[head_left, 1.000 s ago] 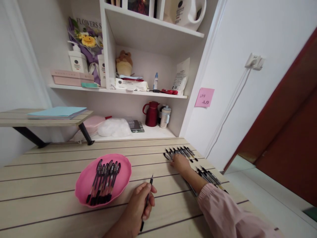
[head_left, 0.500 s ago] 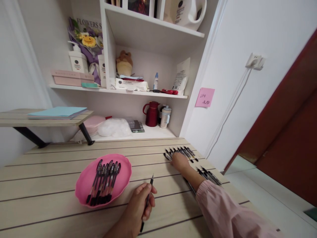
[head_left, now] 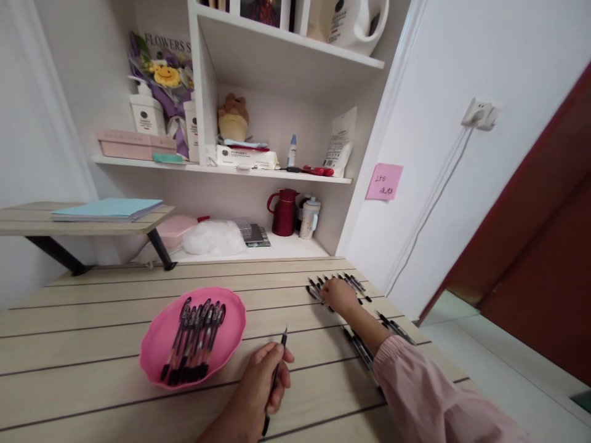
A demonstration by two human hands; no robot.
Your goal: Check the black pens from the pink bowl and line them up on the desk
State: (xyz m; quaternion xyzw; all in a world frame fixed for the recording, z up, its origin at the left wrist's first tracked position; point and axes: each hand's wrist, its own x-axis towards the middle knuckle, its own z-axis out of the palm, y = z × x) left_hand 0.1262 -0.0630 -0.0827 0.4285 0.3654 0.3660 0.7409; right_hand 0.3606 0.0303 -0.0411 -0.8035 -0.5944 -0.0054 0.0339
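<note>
Pens everywhere, so going left to right: a bunch of black pens [head_left: 196, 338] lies side by side in the pink dish [head_left: 154, 355], which sits on the slatted wooden table [head_left: 92, 320]. Just right of the dish, my left hand [head_left: 258, 387] is curled around a single black pen [head_left: 279, 355], with thumb and fingers closed on the barrel and the tip pointing away from me. Further right, my right hand [head_left: 340, 295] sits palm down on a row of loose pens [head_left: 356, 284] near the table's far corner. The fingers touch them, but I honestly can't tell if they've pinched one. Some spare pens [head_left: 360, 347] lie beside the pink sleeve [head_left: 415, 394].
</note>
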